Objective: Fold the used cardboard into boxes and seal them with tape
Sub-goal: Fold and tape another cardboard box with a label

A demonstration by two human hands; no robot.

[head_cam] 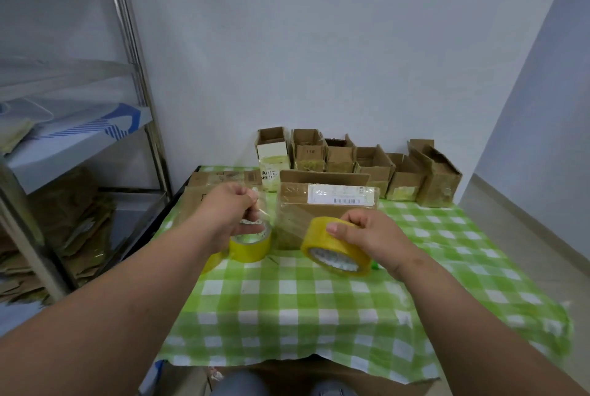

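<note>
Right hand (367,236) is wrapped around a yellow tape roll (335,247), tilted just above the checked tablecloth (287,306), while the left hand (233,210) pinches what looks like the clear free end. That film's probably light, floppy and clingy, so hold the roll's stiff rim. The cardboard box (322,213) sits right behind, likely light and easy to shove.

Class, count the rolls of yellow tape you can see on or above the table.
2: one tape roll gripped by the right hand; another roll standing on the tablecloth under the left hand.
</note>
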